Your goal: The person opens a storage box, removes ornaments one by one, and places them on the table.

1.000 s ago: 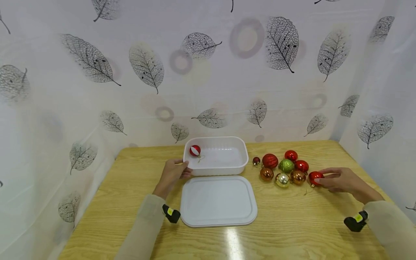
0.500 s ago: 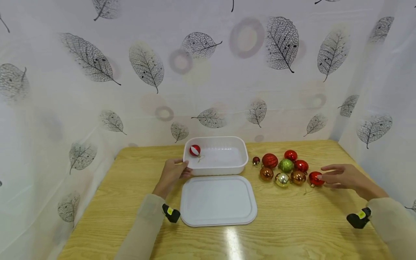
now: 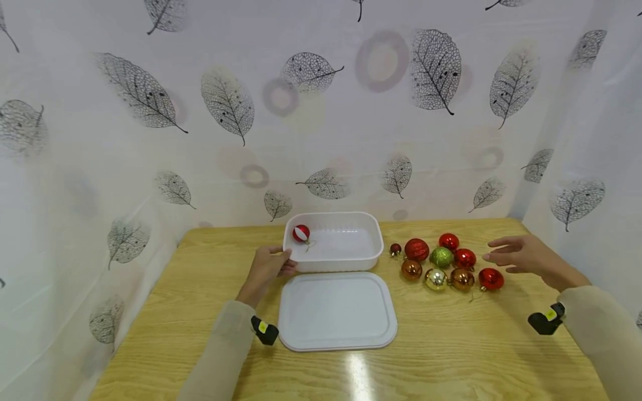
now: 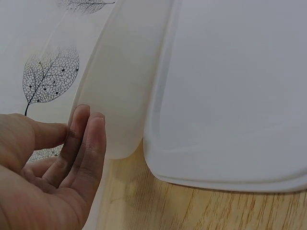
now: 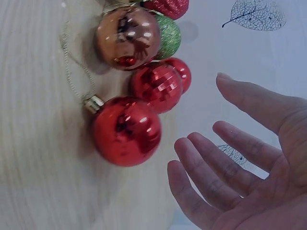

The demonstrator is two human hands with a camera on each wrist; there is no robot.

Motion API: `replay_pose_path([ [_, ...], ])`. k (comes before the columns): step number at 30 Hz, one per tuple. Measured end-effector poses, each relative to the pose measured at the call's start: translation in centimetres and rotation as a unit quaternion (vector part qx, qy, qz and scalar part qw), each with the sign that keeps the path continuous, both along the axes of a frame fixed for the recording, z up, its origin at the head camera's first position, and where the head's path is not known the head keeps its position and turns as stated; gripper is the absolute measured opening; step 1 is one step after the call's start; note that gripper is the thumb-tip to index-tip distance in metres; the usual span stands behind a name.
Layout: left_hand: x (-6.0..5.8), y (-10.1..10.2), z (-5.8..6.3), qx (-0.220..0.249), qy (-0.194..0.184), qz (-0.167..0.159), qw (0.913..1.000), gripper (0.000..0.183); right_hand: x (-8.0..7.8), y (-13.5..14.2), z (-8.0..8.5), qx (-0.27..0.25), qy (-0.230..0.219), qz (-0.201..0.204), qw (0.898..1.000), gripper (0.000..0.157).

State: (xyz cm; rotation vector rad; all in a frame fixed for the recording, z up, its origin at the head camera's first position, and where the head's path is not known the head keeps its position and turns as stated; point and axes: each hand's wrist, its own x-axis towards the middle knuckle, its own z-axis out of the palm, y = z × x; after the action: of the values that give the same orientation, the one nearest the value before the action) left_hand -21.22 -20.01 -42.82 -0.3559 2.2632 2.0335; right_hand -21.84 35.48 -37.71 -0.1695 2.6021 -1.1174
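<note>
My left hand (image 3: 266,269) holds the near left corner of a white plastic container (image 3: 373,262), thumb at the rim and fingers against the outer wall in the left wrist view. Inside the container lies a red and white bauble (image 3: 301,233) with a gold string. My right hand (image 3: 524,257), fingers spread and holding nothing, is raised beside a group of Christmas baubles. Nearest to it is a shiny red bauble (image 5: 127,132) with a gold cap and string. A faceted red bauble (image 5: 156,87) and a copper bauble (image 5: 128,38) lie beyond that one.
A white lid (image 3: 337,311) lies flat on the wooden table (image 3: 441,345), just in front of the container. Right of the container are a green glitter bauble (image 3: 442,257), a pale gold bauble (image 3: 436,279) and a small dark red bauble (image 3: 395,249). A leaf-print curtain (image 3: 321,133) encloses the table.
My right hand has come off the shiny red bauble and moved up and away from it. That bauble has shifted slightly right. My left hand stays at the container.
</note>
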Motion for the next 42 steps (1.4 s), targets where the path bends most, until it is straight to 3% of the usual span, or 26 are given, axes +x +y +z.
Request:
replay_pose_path([
  [10,0.0,0.0,0.1,0.001,-0.004,0.003,1.0000,0.040,-1.3,-3.6,2.1,-0.004,0.039,0.022,0.999,0.066],
  [27,0.0,0.1,0.1,0.002,-0.005,0.012,0.9999,0.040,-4.4,-15.3,3.3,-0.041,0.037,0.077,0.995,0.055],
  [42,-0.2,0.0,-0.1,-0.006,-0.015,0.016,0.9997,0.041,-6.9,-24.8,0.8,-0.091,0.012,0.130,0.987,0.045],
])
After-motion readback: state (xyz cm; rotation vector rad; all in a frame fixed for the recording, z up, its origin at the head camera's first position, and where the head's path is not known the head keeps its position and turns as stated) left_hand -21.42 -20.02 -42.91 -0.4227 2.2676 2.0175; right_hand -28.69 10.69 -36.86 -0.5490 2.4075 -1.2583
